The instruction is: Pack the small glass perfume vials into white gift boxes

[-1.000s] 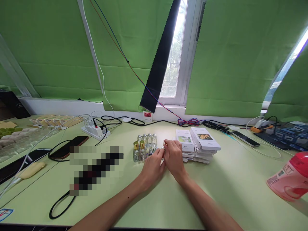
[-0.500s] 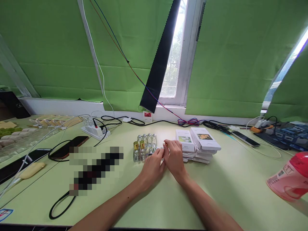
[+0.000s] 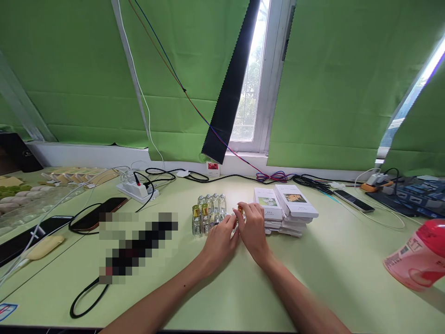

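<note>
A cluster of small glass bottles [image 3: 208, 211] with gold and silver caps stands on the light green table [image 3: 327, 273]. Both hands meet just right of it. My left hand [image 3: 220, 241] curls around a small bottle, mostly hidden by the fingers. My right hand [image 3: 252, 227] pinches a gold cap [image 3: 240, 209] at the top of that bottle with its fingertips. A stack of white boxes [image 3: 287, 208] with flower pictures lies right of my right hand.
A white power strip [image 3: 137, 188] with black cables sits at the back left, phones [image 3: 99, 211] lie left, another phone [image 3: 354, 200] right. A pink container [image 3: 415, 260] lies tipped at the right edge. Trays of small pieces [image 3: 28, 199] fill the far left.
My right hand's fingertips have shifted slightly left and up, and the gold cap shows between them. The left hand stays put.
</note>
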`<move>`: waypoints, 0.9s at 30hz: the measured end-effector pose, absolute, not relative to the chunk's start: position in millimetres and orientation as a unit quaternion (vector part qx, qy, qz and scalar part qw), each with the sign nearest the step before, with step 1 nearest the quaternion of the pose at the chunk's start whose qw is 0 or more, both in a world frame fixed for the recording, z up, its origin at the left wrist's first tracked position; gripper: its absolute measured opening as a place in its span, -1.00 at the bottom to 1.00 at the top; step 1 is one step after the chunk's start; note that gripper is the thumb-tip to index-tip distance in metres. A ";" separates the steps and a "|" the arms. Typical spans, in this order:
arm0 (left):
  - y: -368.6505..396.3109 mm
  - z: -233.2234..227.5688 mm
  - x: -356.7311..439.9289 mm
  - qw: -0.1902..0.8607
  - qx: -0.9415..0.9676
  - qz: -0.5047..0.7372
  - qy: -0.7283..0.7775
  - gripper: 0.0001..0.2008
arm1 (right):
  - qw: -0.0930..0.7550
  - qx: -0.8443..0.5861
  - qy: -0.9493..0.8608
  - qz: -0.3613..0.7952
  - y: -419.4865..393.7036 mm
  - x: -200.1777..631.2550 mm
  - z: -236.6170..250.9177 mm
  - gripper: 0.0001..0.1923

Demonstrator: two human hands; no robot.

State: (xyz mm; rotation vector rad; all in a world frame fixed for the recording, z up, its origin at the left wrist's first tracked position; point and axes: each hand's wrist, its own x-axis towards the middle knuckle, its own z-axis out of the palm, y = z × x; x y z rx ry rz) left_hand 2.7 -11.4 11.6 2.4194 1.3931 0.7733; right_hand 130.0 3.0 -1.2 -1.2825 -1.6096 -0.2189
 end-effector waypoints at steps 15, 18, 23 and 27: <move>-11.7 9.8 3.3 0.114 0.831 0.266 0.475 -0.87 | 0.553 -0.530 -0.640 -0.059 2.0 127.8 -0.7 -0.83; -11.9 9.8 3.0 0.116 0.831 0.265 0.476 -0.89 | 0.555 -0.530 -0.638 -0.062 2.0 127.3 -0.7 -0.83; -12.2 10.1 3.6 0.116 0.834 0.265 0.470 -0.91 | 0.552 -0.531 -0.640 -0.060 1.5 126.5 -1.5 -0.85; -11.5 8.3 3.7 0.117 0.835 0.266 0.467 -0.91 | 0.560 -0.524 -0.640 -0.052 2.4 126.4 -2.5 -0.85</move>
